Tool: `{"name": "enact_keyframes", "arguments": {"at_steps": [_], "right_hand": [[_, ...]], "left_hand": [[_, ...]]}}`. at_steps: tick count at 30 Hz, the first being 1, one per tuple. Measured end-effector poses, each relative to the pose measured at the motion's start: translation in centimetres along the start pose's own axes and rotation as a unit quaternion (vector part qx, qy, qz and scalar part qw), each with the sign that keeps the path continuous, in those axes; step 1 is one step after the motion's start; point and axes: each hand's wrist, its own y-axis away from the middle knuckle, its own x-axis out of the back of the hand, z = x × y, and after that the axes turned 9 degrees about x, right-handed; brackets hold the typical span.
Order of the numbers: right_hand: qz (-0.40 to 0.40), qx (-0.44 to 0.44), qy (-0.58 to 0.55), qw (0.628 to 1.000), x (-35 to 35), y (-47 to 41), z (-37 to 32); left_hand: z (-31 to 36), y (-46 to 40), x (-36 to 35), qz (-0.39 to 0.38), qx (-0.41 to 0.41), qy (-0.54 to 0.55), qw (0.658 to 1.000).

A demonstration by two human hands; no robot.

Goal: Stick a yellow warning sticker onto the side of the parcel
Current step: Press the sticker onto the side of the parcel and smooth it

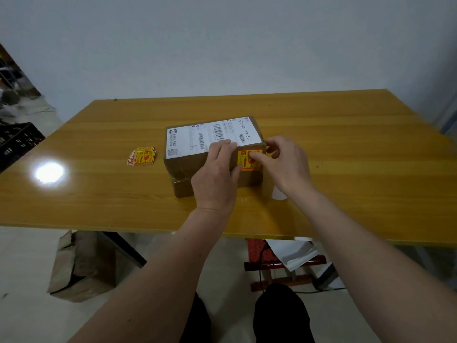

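Note:
A brown cardboard parcel (pixel 183 169) with a white shipping label on top lies in the middle of the yellow table (pixel 99 194). A yellow and red warning sticker (pixel 244 162) sits flat on the parcel's near side, towards its right end. My left hand (pixel 215 179) lies against the near side, just left of the sticker, with its fingertips over the top edge. My right hand (pixel 286 162) clasps the parcel's right corner. Its thumb presses on the sticker and its fingers curl round the right end.
A small stack of the same stickers (pixel 142 157) lies on the table left of the parcel. A white paper scrap (pixel 277 194) lies under my right wrist. Below the table are a torn cardboard box (pixel 81 266), a red stool (pixel 277 263) and a black crate (pixel 17 139).

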Motion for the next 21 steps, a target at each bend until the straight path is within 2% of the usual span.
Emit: {"name": "enact_keyframes", "arguments": {"at_steps": [9,21], "right_hand": [[-0.057,0.014,0.06,0.996,-0.6,0.1,0.5],[-0.088,0.066,0.0,0.994,0.5,-0.6,1.5]], "left_hand": [[-0.4,0.0,-0.2,-0.024,0.004,0.002,1.0],[-0.4,-0.6,0.0,-0.03,0.002,0.0,1.0]]}}
